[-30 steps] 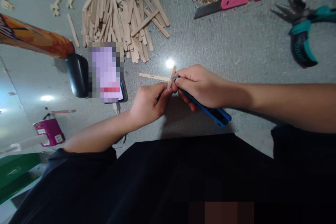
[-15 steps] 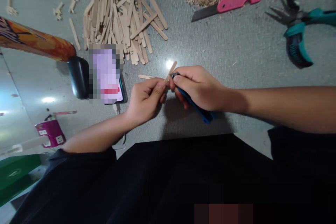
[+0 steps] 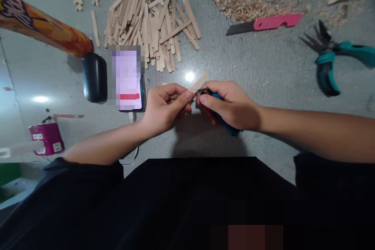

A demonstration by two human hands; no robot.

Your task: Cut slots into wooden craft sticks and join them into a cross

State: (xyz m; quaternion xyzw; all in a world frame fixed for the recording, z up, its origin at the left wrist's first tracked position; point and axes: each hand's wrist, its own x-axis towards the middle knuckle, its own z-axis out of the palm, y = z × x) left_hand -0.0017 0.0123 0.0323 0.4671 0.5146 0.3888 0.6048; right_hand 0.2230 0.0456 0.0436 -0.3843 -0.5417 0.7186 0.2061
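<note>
Hands [image 3: 165, 105] above grey tabletop [image 3: 252, 62], possibly a green box [image 3: 8, 172] beyond

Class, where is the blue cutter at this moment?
In the head view, the blue cutter is just right of centre, gripped in the right hand, its tip close to the wooden stick in the left hand.

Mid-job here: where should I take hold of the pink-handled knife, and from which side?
By the middle of the pink handle, probably from the near right: the dark blade points left, and wood shavings crowd the far side. The right hand is nearer, but holds the blue cutter.
</note>
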